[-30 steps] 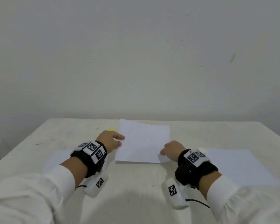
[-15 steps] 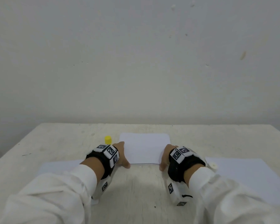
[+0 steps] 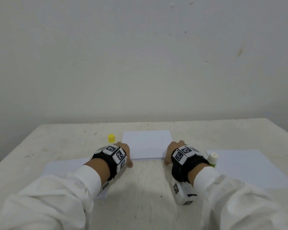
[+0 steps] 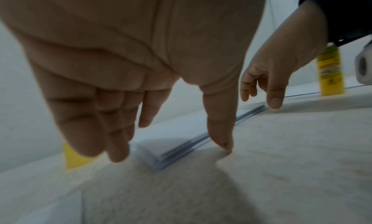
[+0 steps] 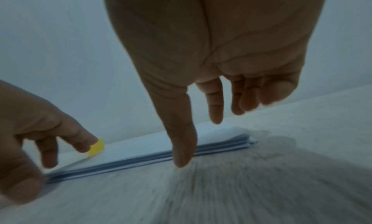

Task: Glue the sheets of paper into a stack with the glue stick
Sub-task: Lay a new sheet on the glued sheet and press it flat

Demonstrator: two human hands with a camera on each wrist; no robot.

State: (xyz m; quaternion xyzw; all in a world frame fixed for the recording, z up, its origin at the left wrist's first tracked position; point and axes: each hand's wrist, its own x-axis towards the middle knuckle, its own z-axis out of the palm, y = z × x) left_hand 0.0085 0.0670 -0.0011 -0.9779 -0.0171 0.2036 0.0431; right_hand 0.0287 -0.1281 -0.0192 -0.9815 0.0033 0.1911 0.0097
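Head view shows the left hand point(image 3: 123, 151) and the right hand point(image 3: 173, 150) lowered at the two near corners of a thin stack of white paper sheets point(image 3: 147, 144), one hand on each side of it. Both hands are spread with fingers straight and pointing down, holding nothing. In the left wrist view the left thumb tip point(image 4: 226, 146) meets the white table top point(image 4: 281, 171) just at the stack's near edge point(image 4: 181, 146), and the other left fingers point(image 4: 118, 148) come down by the stack's left corner. In the right wrist view the right thumb point(image 5: 182, 148) stands against the near edge of the stack point(image 5: 141, 154); the remaining right fingers point(image 5: 216, 109) hang above the stack's right end, and whether they touch it cannot be told.

Just far-left of the stack, beside the left hand, sits a small yellow plastic cap point(image 3: 111, 137). Just right of the right wrist stands the uncapped glue stick with a yellow-green label point(image 3: 212, 159), upright on the left edge of a large white paper sheet point(image 3: 249, 168) lying flat at the right. Another white sheet point(image 3: 65, 165) lies at the left, partly under the left white sleeve point(image 3: 56, 193). Black wristbands with square-patterned white markers point(image 3: 114, 154) wrap both wrists. A plain pale wall point(image 3: 140, 63) rises beyond the table's far edge.
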